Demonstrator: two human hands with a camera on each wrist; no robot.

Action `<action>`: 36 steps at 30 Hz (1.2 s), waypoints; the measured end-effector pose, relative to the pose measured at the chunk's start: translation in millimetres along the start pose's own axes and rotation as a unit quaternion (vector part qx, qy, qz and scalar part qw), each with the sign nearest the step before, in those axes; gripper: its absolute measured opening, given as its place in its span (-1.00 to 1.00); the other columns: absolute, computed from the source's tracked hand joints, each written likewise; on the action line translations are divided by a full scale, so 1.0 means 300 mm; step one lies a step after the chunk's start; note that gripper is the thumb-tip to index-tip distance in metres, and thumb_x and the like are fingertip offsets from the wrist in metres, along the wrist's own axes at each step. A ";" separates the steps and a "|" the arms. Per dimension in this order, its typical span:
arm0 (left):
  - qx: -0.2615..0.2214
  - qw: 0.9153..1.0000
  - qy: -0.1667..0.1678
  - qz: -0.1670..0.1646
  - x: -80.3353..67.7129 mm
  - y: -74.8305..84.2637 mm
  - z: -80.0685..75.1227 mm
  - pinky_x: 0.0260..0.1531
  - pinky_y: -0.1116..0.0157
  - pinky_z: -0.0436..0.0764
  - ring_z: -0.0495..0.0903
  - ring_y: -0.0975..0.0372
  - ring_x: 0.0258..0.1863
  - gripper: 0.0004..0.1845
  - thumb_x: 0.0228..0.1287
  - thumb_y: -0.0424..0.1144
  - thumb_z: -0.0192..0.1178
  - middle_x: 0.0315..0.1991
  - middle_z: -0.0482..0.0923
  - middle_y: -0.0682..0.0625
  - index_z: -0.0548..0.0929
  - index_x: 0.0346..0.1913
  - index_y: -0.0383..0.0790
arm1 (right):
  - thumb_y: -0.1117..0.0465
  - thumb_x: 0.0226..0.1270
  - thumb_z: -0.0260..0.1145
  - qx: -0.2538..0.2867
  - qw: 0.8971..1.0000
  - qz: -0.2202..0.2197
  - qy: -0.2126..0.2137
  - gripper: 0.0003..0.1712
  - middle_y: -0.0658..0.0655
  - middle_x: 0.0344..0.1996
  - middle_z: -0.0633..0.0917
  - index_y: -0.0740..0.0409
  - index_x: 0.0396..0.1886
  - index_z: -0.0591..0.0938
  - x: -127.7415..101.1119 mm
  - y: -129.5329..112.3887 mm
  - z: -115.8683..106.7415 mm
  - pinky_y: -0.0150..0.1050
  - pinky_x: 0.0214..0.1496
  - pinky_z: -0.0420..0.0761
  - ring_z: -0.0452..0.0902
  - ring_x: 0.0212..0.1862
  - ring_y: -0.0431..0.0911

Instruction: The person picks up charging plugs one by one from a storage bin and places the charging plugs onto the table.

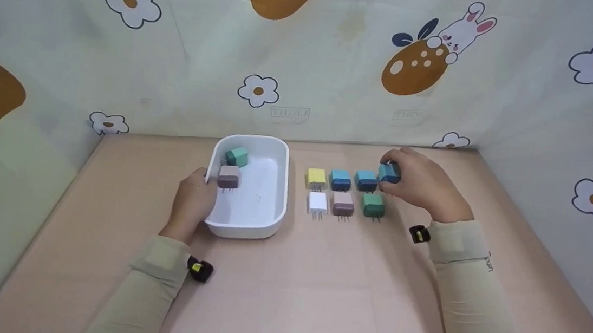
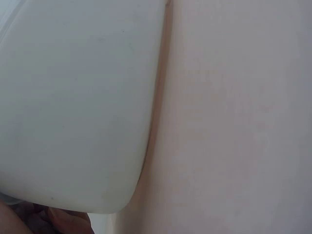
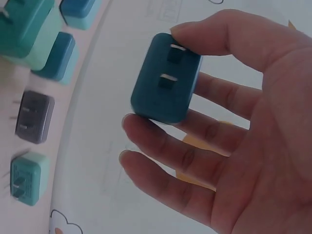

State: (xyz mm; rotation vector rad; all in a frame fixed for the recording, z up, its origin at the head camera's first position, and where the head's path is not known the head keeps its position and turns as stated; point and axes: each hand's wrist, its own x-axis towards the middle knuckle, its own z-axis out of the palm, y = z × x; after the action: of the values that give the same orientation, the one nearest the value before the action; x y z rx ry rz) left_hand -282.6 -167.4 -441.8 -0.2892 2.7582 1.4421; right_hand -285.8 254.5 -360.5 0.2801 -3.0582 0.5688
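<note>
Dark blue plug adapter [image 3: 165,78]: small block with two flat prongs, pinched between thumb and fingertips of the right hand [image 1: 422,187], lifted just above the surface at the right end of the far row, toward the far right corner. Far row, left to right: yellow adapter [image 1: 316,178], blue adapter [image 1: 340,180], second blue adapter [image 1: 366,180]. Near row: white adapter [image 1: 317,202], mauve adapter [image 1: 343,203], green adapter [image 1: 374,204]. White tub [image 1: 269,224] stands left of the rows, toward the far middle of the surface; within it a green adapter [image 1: 237,156] and a mauve adapter [image 1: 228,176] against its far left wall. Left hand [image 1: 192,203] rests on the tub's left wall, fingers on the rim; whether they curl over it cannot be told. Risks, as judged: the pinch covers only the block's edges, so it may twist or drop and land off line; the hand works close over the second blue and green adapters and may knock them askew; an unsteady left hand could shift the tub.
</note>
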 end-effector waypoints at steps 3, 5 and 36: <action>0.004 1.000 0.002 0.003 0.001 0.000 0.003 0.37 -0.14 0.53 0.58 -0.15 0.31 -0.49 0.74 -0.15 -0.18 0.38 0.53 -0.34 0.39 0.50 -0.41 | 0.16 0.32 0.56 -0.012 1.000 0.003 0.003 -0.46 0.22 0.18 0.64 0.12 0.26 0.65 0.000 0.019 -0.005 0.23 0.29 0.63 0.61 0.13 0.19; 0.009 1.000 0.005 0.007 0.002 -0.001 0.004 0.34 -0.13 0.56 0.60 -0.14 0.27 -0.49 0.74 -0.15 -0.19 0.36 0.54 -0.34 0.40 0.49 -0.41 | 0.15 0.31 0.57 -0.023 1.000 0.002 0.007 -0.47 0.22 0.16 0.66 0.12 0.24 0.67 -0.001 0.028 -0.008 0.22 0.28 0.63 0.61 0.11 0.18; 0.009 1.000 0.005 0.015 0.003 -0.007 -0.004 0.27 -0.12 0.60 0.62 -0.11 0.21 -0.49 0.73 -0.15 -0.18 0.34 0.56 -0.34 0.43 0.47 -0.43 | 0.30 0.14 0.58 -0.036 0.992 0.038 -0.113 -0.45 0.24 0.04 0.70 0.25 0.17 0.68 0.026 0.112 0.042 0.20 0.18 0.63 0.55 0.01 0.15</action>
State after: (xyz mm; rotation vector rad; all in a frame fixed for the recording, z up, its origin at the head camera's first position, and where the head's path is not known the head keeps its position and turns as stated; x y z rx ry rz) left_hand -283.1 -169.6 -442.8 -0.2567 2.7927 1.4261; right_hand -299.3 279.5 -383.8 0.2423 -3.3124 0.4572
